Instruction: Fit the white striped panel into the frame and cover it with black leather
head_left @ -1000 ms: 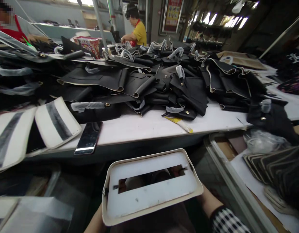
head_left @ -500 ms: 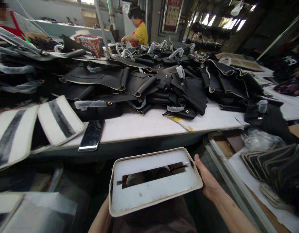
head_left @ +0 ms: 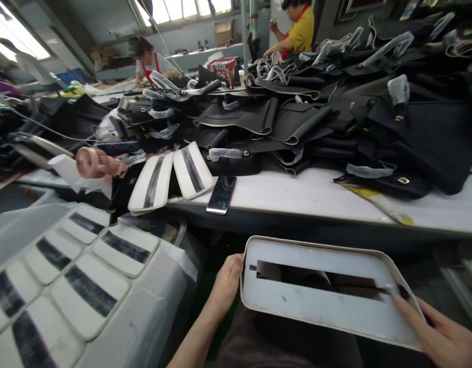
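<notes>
A white rectangular frame [head_left: 316, 314] with rounded corners, a raised beige rim and a long slot through its middle is held level above my lap. My left hand [head_left: 229, 281] grips its left end, fingers closed at the rim and partly hidden behind it. At the right end my right hand [head_left: 437, 327] clasps the frame, thumb over the top face and fingers around the outside. To the left, several white panels [head_left: 92, 289] with black stripes lie on a covered surface.
Black bag pieces [head_left: 239, 117] with wrapped handles crowd the white table [head_left: 266, 191]. A phone [head_left: 221, 195] lies at its edge, beside two striped panels [head_left: 192, 171]. Left of these is a pink fan [head_left: 96, 162]. Co-workers, one in a yellow shirt [head_left: 302, 36], are at the back.
My view has swung left, bringing the striped panels and fan into sight. The frame is now lower right in view, its right end tipped downward. Both hands still hold it.
</notes>
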Tool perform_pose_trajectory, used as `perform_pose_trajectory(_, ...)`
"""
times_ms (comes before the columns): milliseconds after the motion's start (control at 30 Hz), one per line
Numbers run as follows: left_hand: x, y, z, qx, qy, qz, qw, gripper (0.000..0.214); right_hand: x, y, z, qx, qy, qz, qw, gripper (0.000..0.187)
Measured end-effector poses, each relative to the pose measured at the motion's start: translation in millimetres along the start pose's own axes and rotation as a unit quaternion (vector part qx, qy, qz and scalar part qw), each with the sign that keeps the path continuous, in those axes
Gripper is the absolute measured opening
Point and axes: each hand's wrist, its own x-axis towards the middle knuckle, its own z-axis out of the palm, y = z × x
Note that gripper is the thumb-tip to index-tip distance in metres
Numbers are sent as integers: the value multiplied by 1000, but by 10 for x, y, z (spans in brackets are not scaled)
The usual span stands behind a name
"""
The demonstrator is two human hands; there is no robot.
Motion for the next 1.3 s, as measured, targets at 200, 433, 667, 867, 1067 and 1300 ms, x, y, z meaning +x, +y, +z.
perform_pose_trajectory(200,-145,219,-122,309,23,67,948,51,-216,-266,-27,18,-40,-120,992,55)
perform_pose_trajectory(433,-110,81,-41,355,97,104,924,44,-334,-316,-16,28,-44,-152,987,52)
perform_pose_trajectory(667,-110,21,-41,379,140,167,900,36,-390,-318,-2,11,-17,-166,986,49)
perform_pose_trajectory(867,-82,25,-64,396,126,201,887,35,-433,-314,17,19,-7,-173,985,48)
perform_pose_trajectory(1067,-46,21,-100,394,131,205,886,39,-463,-351,26,9,8,-178,984,49)
perform_pose_trajectory(1300,-62,227,-68,439,67,145,884,53,-281,-408,-125,-108,-27,-147,983,58)
